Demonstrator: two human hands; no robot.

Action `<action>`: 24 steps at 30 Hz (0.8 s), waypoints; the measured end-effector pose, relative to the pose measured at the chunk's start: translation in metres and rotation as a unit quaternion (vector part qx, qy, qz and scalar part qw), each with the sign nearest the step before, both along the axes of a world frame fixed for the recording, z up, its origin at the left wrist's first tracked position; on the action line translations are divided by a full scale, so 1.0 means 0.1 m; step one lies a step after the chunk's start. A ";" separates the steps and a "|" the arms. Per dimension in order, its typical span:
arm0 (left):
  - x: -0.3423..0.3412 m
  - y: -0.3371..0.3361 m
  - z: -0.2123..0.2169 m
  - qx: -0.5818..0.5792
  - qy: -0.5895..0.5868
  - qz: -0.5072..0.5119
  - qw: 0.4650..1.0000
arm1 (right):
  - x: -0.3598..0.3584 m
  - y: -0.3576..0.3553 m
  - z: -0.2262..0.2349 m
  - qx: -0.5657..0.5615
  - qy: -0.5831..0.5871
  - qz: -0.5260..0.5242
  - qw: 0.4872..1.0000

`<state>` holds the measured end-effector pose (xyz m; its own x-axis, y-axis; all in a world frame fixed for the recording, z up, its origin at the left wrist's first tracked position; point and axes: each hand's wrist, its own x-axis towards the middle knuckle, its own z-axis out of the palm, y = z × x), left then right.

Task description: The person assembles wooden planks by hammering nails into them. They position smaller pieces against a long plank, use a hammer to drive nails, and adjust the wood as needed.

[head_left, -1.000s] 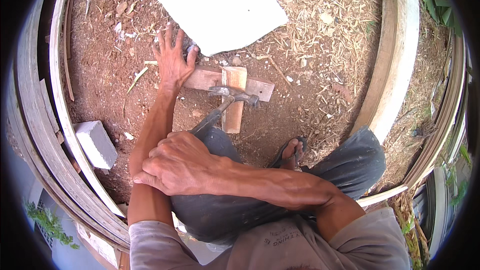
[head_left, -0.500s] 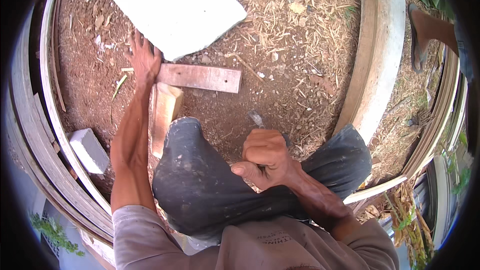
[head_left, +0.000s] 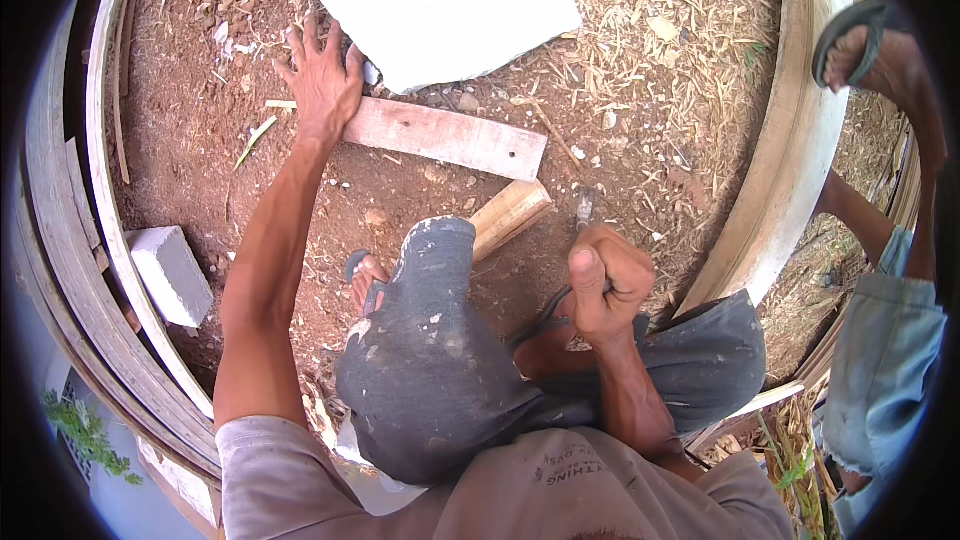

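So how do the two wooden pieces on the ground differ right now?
The flat plank lies fully in view, wide and thin, with the left hand pressed on its end. The thicker block runs at an angle beneath it, half hidden by the knee, untouched. Both are bare wood lying on the dirt.

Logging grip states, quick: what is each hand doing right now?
Left hand: open, pressed flat on the wooden plank.
Right hand: closed in a fist around a hammer handle.

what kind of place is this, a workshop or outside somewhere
Most likely an outdoor work spot or yard, not an indoor shop. The ground is bare reddish dirt strewn with dry straw and chips, the wooden plank under the left hand lies straight on the soil, and curved wooden strips ring the area.
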<state>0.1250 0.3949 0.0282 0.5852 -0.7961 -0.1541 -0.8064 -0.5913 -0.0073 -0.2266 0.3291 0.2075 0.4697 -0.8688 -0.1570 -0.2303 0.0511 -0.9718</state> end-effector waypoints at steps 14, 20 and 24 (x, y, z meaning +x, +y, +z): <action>-0.12 0.12 0.16 -0.351 0.075 -0.071 0.931 | 0.51 0.45 0.05 -0.021 0.064 -0.138 0.988; -0.61 0.53 0.33 -0.209 0.218 -0.242 0.922 | 0.65 0.57 0.02 -0.051 0.101 -0.173 0.978; -0.76 0.59 0.30 -0.104 0.180 -0.243 0.948 | 0.68 0.58 0.03 -0.058 0.167 -0.178 0.968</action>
<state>0.0490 0.4543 0.0587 0.0817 -0.9930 -0.0848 -0.9121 -0.1088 0.3952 -0.1590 0.3869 0.2103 0.0773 -0.9871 -0.1403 -0.5206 0.0801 -0.8501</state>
